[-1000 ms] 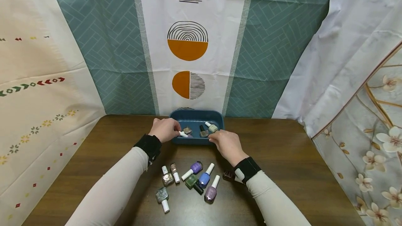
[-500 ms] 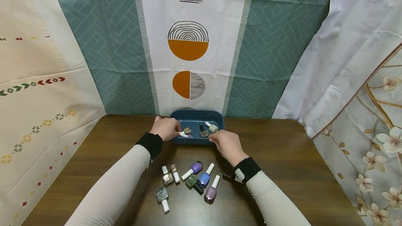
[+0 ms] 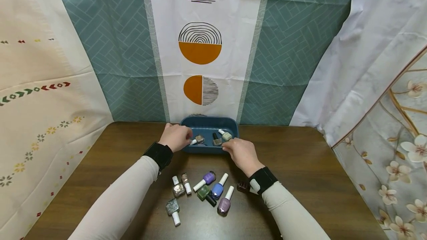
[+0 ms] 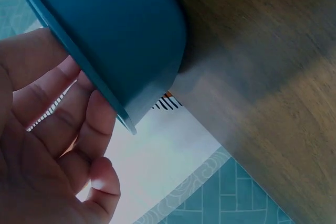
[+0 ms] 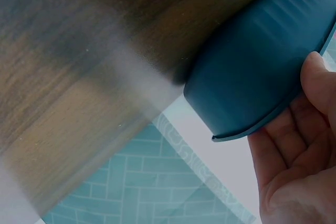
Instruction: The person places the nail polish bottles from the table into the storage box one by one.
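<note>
A blue plastic tray [image 3: 211, 150] stands at the table's back edge with several nail polish bottles in it. My left hand [image 3: 175, 137] reaches over its left end, fingers bent inside the rim. A white cap [image 3: 193, 142] shows beside those fingertips, next to a brown glitter nail polish bottle [image 3: 199, 139]; the tray wall hides whether the fingers pinch anything. My right hand [image 3: 242, 153] grips the front right part of the tray. In the right wrist view its thumb [image 5: 315, 69] lies on the outer wall, with the other fingers behind the rim.
Inside the tray lie a black-capped bottle [image 3: 217, 142] and a pale green bottle [image 3: 227, 136]. Several more bottles lie on the wooden table [image 3: 300, 169] in front, among them purple [image 3: 209, 177], blue [image 3: 217, 190] and green [image 3: 203, 192]. A patterned cloth [image 3: 203, 95] hangs behind the tray.
By my left fingertips, the white-capped lilac bottle seen before has dropped mostly out of sight, and the brown glitter bottle shows more fully. My right hand keeps its place.
</note>
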{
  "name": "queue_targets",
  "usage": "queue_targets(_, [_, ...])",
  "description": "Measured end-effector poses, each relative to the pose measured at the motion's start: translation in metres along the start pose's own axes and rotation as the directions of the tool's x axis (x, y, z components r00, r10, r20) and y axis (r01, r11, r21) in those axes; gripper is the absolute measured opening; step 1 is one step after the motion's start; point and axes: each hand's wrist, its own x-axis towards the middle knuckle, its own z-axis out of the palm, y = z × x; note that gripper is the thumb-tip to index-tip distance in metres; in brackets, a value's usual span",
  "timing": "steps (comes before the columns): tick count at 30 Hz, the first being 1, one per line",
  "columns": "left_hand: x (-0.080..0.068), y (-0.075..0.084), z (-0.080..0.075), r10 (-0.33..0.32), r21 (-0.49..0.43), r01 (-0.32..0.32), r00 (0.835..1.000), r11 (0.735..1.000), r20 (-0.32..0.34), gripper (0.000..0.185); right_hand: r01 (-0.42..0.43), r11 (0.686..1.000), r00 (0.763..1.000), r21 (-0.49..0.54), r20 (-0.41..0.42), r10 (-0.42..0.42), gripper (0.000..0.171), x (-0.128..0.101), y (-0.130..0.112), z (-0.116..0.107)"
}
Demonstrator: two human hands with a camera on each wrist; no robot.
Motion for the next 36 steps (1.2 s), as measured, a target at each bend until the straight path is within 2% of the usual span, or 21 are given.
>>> queue_targets(9, [-0.013, 0.010, -0.004, 0.051, 0.036, -0.048, 0.996, 0.998, -0.071, 0.023, -0.005, 1.000, 1.000, 0.013, 0.003, 0.005, 0.009, 0.000, 0.000, 0.000])
queue_targets(14, [-0.022, 0.017, -0.006, 0.099, 0.049, -0.095, 0.989, 0.994, -0.108, 0.027, -0.004, 1.000, 1.000, 0.009, 0.006, 0.004, 0.009, -0.001, 0.001, 0.001])
queue_targets(23, [-0.038, 0.026, -0.010, 0.152, 0.091, -0.140, 0.978, 0.986, -0.146, 0.038, -0.009, 1.000, 1.000, 0.018, 0.021, 0.008, 0.010, 0.000, 0.001, 0.000])
queue_targets(32, [-0.057, 0.032, -0.007, 0.231, 0.128, -0.208, 0.952, 0.970, -0.202, 0.045, -0.025, 0.999, 0.999, 0.031, 0.029, 0.024, 0.011, 0.000, 0.002, 0.000])
queue_targets(36, [-0.069, 0.036, -0.004, 0.244, 0.136, -0.219, 0.949, 0.966, -0.202, 0.048, -0.019, 0.999, 1.000, 0.027, 0.023, 0.018, 0.011, 0.001, 0.001, 0.000])
